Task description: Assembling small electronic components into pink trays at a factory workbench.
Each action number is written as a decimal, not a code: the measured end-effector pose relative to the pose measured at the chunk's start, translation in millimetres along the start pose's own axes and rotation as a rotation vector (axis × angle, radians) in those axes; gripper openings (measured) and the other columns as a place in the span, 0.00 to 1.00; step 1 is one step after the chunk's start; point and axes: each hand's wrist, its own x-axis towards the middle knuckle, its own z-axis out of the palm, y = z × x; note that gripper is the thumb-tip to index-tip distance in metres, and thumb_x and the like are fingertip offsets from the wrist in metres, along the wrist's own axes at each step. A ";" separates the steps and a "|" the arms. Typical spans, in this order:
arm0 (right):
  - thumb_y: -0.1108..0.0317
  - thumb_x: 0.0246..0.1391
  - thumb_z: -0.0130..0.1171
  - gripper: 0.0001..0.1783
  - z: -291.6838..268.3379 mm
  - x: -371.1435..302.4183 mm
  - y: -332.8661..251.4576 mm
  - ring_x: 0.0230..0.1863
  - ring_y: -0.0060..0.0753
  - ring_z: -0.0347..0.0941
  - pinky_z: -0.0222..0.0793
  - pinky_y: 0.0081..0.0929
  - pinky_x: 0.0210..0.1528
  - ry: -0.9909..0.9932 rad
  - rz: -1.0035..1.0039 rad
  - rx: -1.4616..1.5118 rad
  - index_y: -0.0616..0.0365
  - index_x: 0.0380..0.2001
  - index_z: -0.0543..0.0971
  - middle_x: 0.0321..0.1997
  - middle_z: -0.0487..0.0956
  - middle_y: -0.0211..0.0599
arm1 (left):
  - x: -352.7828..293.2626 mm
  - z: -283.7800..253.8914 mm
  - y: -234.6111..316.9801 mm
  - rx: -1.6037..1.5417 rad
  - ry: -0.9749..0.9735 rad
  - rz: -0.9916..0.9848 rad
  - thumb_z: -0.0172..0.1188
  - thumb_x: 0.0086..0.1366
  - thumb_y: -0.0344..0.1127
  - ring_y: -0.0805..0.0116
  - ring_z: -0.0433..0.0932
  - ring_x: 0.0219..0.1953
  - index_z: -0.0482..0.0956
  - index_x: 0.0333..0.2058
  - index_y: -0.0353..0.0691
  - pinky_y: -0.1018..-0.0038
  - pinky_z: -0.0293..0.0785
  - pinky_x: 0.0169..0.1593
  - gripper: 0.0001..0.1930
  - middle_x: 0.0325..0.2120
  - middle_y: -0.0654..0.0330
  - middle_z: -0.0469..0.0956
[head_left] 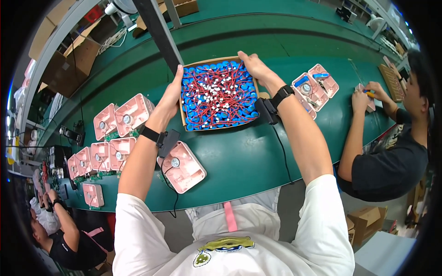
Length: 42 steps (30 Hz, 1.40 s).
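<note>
Between my two hands is a shallow cardboard box (pixel 184 118), packed with blue cylindrical batteries (pixel 195 120) that carry red wires and small white connectors. My left hand (pixel 171 94) grips the box's left side, thumb up along the wall. On the opposite side, my right hand (pixel 258 69) holds the far right corner; some of its fingers are hidden. Whether the box rests on the table or is lifted cannot be told. Below my left wrist lies an open pink plastic housing (pixel 189 172) with a round silver speaker inside.
Several more pink housings (pixel 131 115) sit on the green table (pixel 239 158) at left, with green circuit boards among them. To the right are pink housings (pixel 317 92) with blue batteries. A co-worker (pixel 391 152) handles a part at far right; others work at lower left. A metal post (pixel 159 34) rises beyond the box.
</note>
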 end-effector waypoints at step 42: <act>0.68 0.56 0.70 0.23 138.6 -328.9 -24.2 0.60 0.50 0.73 0.71 0.45 0.61 -0.403 -0.816 -0.686 0.58 0.55 0.79 0.61 0.78 0.43 | -319.5 -63.6 -75.4 0.993 0.471 0.526 0.70 0.66 0.29 0.61 0.85 0.41 0.75 0.55 0.31 0.70 0.82 0.39 0.21 0.44 0.48 0.81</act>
